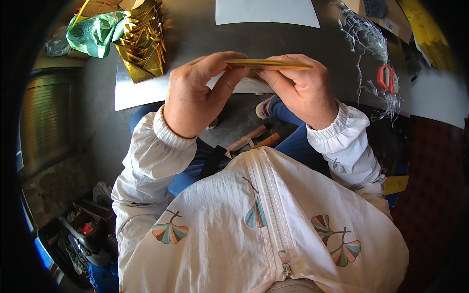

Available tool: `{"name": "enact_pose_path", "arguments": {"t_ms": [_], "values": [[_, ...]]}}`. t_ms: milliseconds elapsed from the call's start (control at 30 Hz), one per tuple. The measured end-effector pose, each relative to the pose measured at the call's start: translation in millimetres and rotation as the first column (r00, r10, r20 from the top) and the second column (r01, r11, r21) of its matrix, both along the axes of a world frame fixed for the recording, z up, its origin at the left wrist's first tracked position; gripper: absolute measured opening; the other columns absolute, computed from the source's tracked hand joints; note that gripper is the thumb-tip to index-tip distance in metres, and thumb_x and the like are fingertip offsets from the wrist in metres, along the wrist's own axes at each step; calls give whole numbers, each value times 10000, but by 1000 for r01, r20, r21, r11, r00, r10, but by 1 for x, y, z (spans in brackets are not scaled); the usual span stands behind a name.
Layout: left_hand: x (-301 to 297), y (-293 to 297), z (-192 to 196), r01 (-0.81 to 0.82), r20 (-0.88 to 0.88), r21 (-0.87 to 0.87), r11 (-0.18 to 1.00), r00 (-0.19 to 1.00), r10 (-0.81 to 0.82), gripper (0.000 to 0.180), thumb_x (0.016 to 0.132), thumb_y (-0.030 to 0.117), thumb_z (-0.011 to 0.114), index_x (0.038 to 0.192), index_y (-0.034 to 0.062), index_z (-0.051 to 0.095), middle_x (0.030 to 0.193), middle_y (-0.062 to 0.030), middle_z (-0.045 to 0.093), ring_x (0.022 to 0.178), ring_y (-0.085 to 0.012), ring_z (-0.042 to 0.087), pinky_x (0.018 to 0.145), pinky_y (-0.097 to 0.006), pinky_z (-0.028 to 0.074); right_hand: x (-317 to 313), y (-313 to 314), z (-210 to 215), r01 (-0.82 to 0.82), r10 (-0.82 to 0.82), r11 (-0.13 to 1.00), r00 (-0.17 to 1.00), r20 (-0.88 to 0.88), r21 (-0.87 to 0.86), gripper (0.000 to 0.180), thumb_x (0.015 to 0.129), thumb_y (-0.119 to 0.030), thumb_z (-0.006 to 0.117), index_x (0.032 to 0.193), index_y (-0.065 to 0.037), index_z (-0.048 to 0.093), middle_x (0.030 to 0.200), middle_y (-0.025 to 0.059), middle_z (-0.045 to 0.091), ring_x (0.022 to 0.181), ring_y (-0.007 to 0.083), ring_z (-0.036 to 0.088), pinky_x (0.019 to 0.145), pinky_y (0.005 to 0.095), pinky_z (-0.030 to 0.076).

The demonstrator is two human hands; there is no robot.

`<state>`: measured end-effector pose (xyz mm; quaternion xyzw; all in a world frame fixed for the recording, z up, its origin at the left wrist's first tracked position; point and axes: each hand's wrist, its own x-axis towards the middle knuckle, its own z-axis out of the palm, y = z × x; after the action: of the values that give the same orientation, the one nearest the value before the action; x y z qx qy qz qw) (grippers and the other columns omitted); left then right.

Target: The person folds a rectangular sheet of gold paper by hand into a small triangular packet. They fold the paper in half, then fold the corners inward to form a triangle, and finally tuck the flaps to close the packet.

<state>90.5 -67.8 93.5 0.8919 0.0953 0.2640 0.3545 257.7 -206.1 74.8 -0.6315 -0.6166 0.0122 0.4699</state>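
A thin piece of folded gold paper (268, 64) is held up edge-on between both hands, above the near edge of the table. My left hand (198, 90) pinches its left end between thumb and fingers. On the other end, the thumb and fingers of my right hand (308, 93) are closed in the same way. Most of the paper's face is hidden from this angle. Beyond my left hand stands a row of folded gold foil pieces (141, 46), nested into one another. Under my hands, a white sheet (134, 93) lies along the table's front edge.
Another white sheet (266, 12) lies at the back of the dark table (190, 29). To the right are tangled white strings (364, 34) and red-handled scissors (388, 79). A green plastic bag (95, 34) sits at the far left. Wooden pieces (249, 138) show below, between my legs.
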Motion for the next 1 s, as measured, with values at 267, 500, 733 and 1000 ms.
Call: {"name": "enact_pose_path", "arguments": {"t_ms": [267,500,733,1000], "values": [[37,33,-38,-200,-186,-338,920,972,143,388,838,152,744,1174,-11,639,982,-132,719,861,-185,681,782,-288,536,31,51,-28,-259,-146,822,764,-628,-507,238,842,-167,666,975,24,718,860,140,723,759,219,688,748,319,531],[21,21,-92,45,-234,459,887,970,72,461,984,319,486,1390,101,488,1457,-83,468,1383,-231,394,1125,-440,294,57,84,-66,-183,-282,601,862,-421,-778,218,861,-133,667,968,56,690,838,106,693,752,161,661,702,287,540],[16,14,-101,174,-445,549,818,889,110,762,960,640,285,1511,114,318,1570,-73,302,1460,-225,252,1195,-454,129,50,75,-50,131,-197,658,980,-2,-741,161,803,-154,706,825,2,671,739,115,674,645,243,645,618,336,518],[15,17,-97,212,-426,527,823,904,40,1132,715,880,400,1490,57,334,1559,-133,303,1458,-279,251,1189,-486,134,7,-10,-68,63,130,910,896,424,-411,586,818,-354,724,1343,-142,571,1431,10,505,980,217,577,1105,483,308]]}}
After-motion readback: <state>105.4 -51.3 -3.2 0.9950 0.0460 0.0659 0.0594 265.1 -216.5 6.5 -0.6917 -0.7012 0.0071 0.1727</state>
